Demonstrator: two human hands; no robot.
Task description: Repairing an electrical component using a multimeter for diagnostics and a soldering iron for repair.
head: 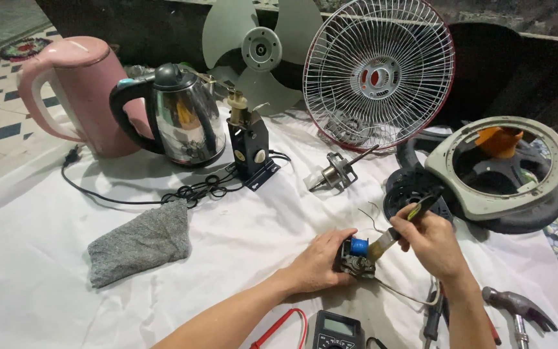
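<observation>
1. Two hands at work: the left hand (pixel 321 262) has its grip clamped on one small motor part with a blue coil (pixel 356 253) lying on the white-sheeted worktop (pixel 46 291); the right hand (pixel 431 242) is closed round one brush (pixel 403 225), whose tip touches the coil.
2. Just below the grips: one multimeter (pixel 336 331), one hammer (pixel 519 309).
3. Left of them: one grey cloth (pixel 138 242).
4. Beyond: two kettles, pink (pixel 75 90) and steel (pixel 185 119), one fan guard (pixel 379 72), one fan blade (pixel 259 48).
</observation>
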